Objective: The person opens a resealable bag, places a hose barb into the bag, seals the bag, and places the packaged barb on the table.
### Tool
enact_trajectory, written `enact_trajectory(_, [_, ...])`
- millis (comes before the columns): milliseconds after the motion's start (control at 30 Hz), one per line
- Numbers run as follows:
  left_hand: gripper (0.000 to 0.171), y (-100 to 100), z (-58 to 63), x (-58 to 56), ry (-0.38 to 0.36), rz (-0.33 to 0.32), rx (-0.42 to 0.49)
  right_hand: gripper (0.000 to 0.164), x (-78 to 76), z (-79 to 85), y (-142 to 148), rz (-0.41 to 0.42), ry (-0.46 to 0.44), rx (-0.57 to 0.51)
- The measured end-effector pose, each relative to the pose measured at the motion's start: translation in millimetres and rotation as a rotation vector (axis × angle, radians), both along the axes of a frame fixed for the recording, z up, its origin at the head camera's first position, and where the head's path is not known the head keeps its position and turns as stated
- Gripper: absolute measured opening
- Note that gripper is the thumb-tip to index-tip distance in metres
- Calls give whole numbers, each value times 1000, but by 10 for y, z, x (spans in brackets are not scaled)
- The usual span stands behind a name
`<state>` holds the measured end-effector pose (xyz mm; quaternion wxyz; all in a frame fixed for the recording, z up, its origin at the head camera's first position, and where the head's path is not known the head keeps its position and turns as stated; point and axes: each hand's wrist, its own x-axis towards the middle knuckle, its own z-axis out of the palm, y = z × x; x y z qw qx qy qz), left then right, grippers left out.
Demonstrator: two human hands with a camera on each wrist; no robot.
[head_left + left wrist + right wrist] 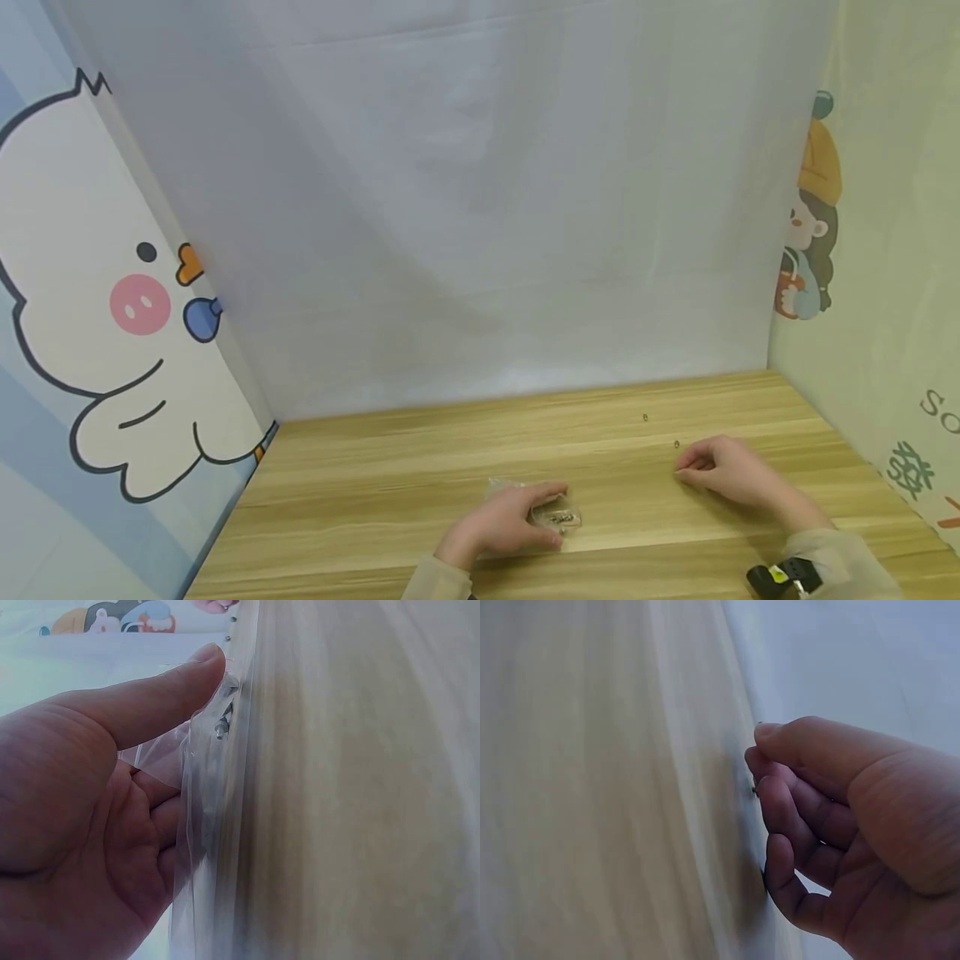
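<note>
On the wooden table, a clear plastic bag holds several small metal parts. My left hand grips the bag, its thumb across the film at one side and its other fingers curled behind it. Farther right, my right hand is low over the tabletop, fingers bent and thumb tip close to the index fingertip. Whether anything sits between those tips I cannot tell. Just beyond them lies a tiny metal piece. Another tiny piece lies farther back and to the left.
A pale grey cloth hangs along the table's back edge. Printed cloths close off both sides, with a white cartoon bird at left and a cartoon child at right. A black wrist device sits by the right sleeve.
</note>
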<state>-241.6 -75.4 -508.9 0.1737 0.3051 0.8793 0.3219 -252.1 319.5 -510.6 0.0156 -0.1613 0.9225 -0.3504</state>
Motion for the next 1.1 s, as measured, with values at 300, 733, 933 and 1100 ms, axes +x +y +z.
enact_trajectory(300, [74,8,-4,4,-10,3,8,10,53,36,-239,110,-19,-52])
enact_trajectory(733, [76,7,-22,-12,-4,-7,7,8,60,-28,-540,240,-25,-107])
enact_trajectory(933, [75,-1,-24,-16,-9,-3,8,8,62,-38,-651,245,-62,-120])
enact_trajectory(1100, [75,-7,-26,-19,-1,-8,7,8,72,-25,-745,259,-63,-119])
